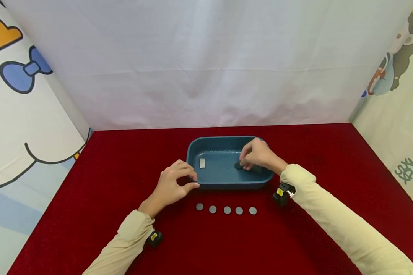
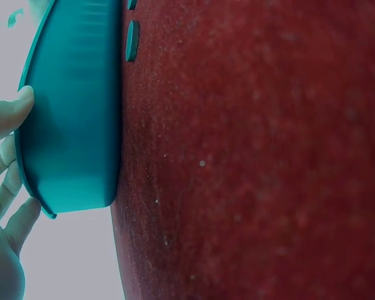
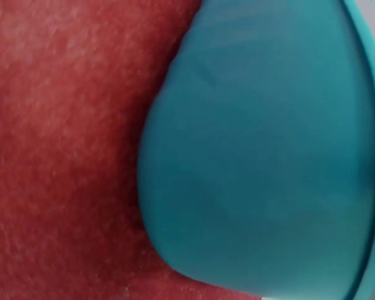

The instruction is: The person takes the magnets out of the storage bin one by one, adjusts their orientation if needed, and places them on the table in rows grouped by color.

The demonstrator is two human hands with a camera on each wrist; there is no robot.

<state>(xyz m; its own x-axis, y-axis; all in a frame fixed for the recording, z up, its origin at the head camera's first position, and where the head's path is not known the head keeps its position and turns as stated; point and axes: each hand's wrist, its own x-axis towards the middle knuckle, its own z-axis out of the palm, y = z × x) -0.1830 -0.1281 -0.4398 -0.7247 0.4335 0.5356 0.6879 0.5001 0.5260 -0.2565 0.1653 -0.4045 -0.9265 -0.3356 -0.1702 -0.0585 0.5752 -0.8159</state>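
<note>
A blue plastic basin [image 1: 223,186] sits on the red cloth. My left hand [image 1: 173,183] grips its near left corner. In the left wrist view the thumb [image 2: 22,106] lies on the outside of the rim, with the other fingers round the corner. Inside the basin, toward its right, my right hand [image 1: 258,154] has thumb and fingertips pinched together low over the floor, on what looks like a small grey piece [image 1: 242,163], mostly hidden. Dark shadow lies under those fingertips. A small white rectangular block [image 1: 202,163] lies at the basin's left side.
Several grey discs [image 1: 227,210] lie in a row on the red cloth [image 1: 223,244], just in front of the basin. A white curtain [image 1: 206,68] hangs behind the table. Patterned panels [image 1: 24,114] stand at both sides.
</note>
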